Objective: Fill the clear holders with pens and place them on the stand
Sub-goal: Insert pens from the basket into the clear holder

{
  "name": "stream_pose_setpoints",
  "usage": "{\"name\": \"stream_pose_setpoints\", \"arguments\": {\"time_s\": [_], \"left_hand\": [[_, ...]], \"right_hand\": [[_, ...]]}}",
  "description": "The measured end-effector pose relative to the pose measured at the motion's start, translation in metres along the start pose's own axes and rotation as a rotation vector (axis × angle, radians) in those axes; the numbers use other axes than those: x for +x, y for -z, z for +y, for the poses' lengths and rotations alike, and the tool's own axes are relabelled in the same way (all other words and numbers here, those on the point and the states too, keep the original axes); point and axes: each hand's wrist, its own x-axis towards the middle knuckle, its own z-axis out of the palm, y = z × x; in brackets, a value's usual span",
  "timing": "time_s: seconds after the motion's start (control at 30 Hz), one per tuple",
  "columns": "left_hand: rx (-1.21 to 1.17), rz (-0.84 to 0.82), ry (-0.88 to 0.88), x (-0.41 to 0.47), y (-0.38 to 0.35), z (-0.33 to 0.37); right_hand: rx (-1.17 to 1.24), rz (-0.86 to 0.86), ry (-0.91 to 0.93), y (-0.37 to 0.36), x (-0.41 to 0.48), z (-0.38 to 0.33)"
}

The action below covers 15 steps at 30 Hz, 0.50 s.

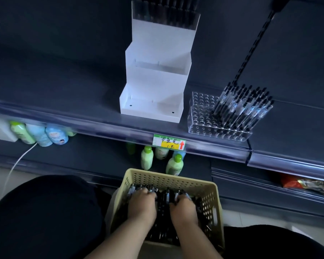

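Note:
A beige perforated basket (211, 200) sits low in front of me, filled with black pens (165, 200). Both hands are down inside it. My left hand (141, 202) has its fingers curled into the pile and grips several pens. My right hand (183, 206) does the same on the basket's right side. On the dark shelf above stands a white stepped stand (153, 85); its top tier holds a clear holder full of pens (168, 14), while the two lower tiers are bare. Right of the stand rests a clear holder (204, 116), its right half filled with pens (245, 105).
A yellow-green price label (169, 143) is clipped to the shelf's front rail. Green and blue bottles (147, 157) stand on the lower shelf behind the basket, more bottles (40, 134) at left. A white cable (17, 161) hangs at left. Snack packets (306, 184) lie lower right.

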Motion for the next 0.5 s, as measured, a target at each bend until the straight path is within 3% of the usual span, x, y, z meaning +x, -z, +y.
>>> {"name": "stream_pose_setpoints", "arguments": {"time_s": [0.2, 0.37, 0.5], "left_hand": [[0.04, -0.015, 0.048, 0.015, -0.009, 0.028], [0.132, -0.106, 0.086, 0.026, -0.007, 0.038], [0.056, -0.139, 0.104, 0.022, -0.003, 0.04]], "right_hand": [[0.021, -0.034, -0.139, -0.001, 0.016, -0.002], [0.027, -0.082, -0.158, 0.001, 0.023, 0.001], [0.057, -0.114, -0.169, 0.004, 0.022, 0.004]]}}
